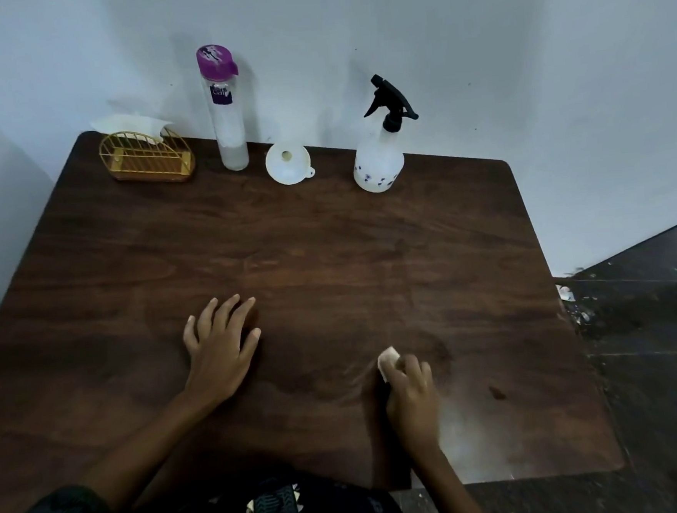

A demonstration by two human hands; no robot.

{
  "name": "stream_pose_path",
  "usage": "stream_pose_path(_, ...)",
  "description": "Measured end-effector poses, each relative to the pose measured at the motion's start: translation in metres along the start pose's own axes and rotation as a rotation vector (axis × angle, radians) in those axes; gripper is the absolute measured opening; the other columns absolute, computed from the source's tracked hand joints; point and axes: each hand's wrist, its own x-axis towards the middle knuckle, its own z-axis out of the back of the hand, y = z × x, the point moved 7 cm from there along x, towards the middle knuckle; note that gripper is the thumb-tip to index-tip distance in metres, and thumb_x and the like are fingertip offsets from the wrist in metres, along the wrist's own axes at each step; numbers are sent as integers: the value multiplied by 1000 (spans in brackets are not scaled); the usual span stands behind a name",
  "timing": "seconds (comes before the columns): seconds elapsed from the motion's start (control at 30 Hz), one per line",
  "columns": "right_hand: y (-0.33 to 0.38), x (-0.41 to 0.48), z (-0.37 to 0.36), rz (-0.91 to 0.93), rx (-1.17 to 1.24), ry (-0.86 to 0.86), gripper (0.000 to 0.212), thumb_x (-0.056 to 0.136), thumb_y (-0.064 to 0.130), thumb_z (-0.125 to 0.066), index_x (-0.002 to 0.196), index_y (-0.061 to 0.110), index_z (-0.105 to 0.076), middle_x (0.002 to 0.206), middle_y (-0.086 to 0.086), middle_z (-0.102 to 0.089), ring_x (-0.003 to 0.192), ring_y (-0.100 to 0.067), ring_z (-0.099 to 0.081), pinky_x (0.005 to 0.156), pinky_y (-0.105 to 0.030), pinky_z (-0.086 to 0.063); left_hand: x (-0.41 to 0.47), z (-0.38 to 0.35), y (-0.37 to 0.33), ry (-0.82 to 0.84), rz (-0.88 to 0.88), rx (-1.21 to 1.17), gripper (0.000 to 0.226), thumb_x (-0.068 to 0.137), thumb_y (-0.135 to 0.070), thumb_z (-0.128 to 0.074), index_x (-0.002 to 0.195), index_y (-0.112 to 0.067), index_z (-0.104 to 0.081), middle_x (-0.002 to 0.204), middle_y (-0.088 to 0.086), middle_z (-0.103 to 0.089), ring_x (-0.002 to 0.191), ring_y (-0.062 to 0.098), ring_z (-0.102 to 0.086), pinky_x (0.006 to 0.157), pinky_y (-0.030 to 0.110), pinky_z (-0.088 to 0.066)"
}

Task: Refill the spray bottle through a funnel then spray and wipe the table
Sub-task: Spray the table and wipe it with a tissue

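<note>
My right hand (412, 395) presses a small folded white tissue (388, 360) onto the dark wooden table (328, 249) near its front right; the hand is blurred. My left hand (221, 344) lies flat on the tabletop with fingers spread and holds nothing. A white spray bottle (378, 161) with a black trigger head stands capped at the back right. Left of it, a white funnel (288, 163) lies on the table. A tall clear bottle (225, 116) with a purple lid stands further left, with a little liquid at its bottom.
A gold wire napkin holder (148, 159) with white tissues sits at the back left corner. A pale wall runs behind the table. Dark floor with scattered debris (581, 311) lies to the right of the table's edge.
</note>
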Motion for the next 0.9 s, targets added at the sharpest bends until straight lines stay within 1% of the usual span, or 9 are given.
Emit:
stream_pose_path(0.07,-26,-16,10,22,14,-40,35,72,-1,-50,100,15,-65,88,-8,-60,78,-23,-45,46,-33,-44,1,2,5,-7,28,-5,71,80,-59,-15,142,-30,-36,151,0,-33,145,22,-12,114,49,0)
stream_pose_path(0.2,-83,16,21,-367,-27,-38,31,69,-15,-58,94,1,-69,87,-17,-56,77,-35,-49,49,-31,-37,-3,4,12,-9,73,4,65,84,-56,-20,142,-30,-35,151,-1,-32,145,22,-10,114,49,0)
stream_pose_path(0.27,-69,45,16,-393,-2,-51,30,72,-8,-49,95,-1,-67,90,-22,-55,80,-39,-50,51,-35,-42,-4,5,12,0,88,2,61,85,-52,-25,142,-31,-35,151,-1,-32,145,21,-9,114,49,0)
stream_pose_path(0.37,-19,75,-2,-213,7,-36,40,69,10,-38,97,5,-66,91,-17,-56,80,-37,-51,52,-37,-49,-5,6,9,8,79,10,62,85,-52,-24,142,-30,-35,152,-2,-31,145,20,-9,114,48,0)
stream_pose_path(0.5,60,50,-21,193,38,111,35,67,4,-58,100,16,-57,87,-2,-54,75,-20,-46,45,-30,-43,-1,12,4,-2,76,-11,61,85,-52,-23,140,-30,-38,153,-2,-29,145,19,-6,115,47,1)
stream_pose_path(0.6,35,37,-14,333,61,125,32,72,8,-58,102,19,-57,86,0,-55,76,-17,-48,47,-28,-44,3,22,7,-46,106,-29,52,89,-47,-31,135,-30,-46,152,-2,-30,145,20,-8,114,47,-1)
stream_pose_path(0.7,-35,86,0,27,61,26,30,76,8,-44,98,10,-64,88,-10,-57,80,-28,-50,53,-33,-47,2,34,16,-97,178,-69,38,95,-34,-48,133,-29,-49,152,-3,-31,145,19,-8,114,47,-3)
stream_pose_path(0.77,-53,135,-5,-176,37,54,33,74,-3,-47,102,1,-64,99,-19,-56,87,-37,-50,60,-39,-48,0,42,24,-121,228,-75,38,94,-30,-50,132,-30,-50,152,-3,-32,145,19,-9,114,47,-5)
stream_pose_path(0.9,5,199,-26,-225,69,99,30,79,-2,-50,107,3,-60,118,-16,-48,103,-34,-43,72,-40,-46,-10,52,39,-162,327,-84,39,93,-30,-53,132,-30,-50,151,-4,-34,145,19,-10,113,48,-8)
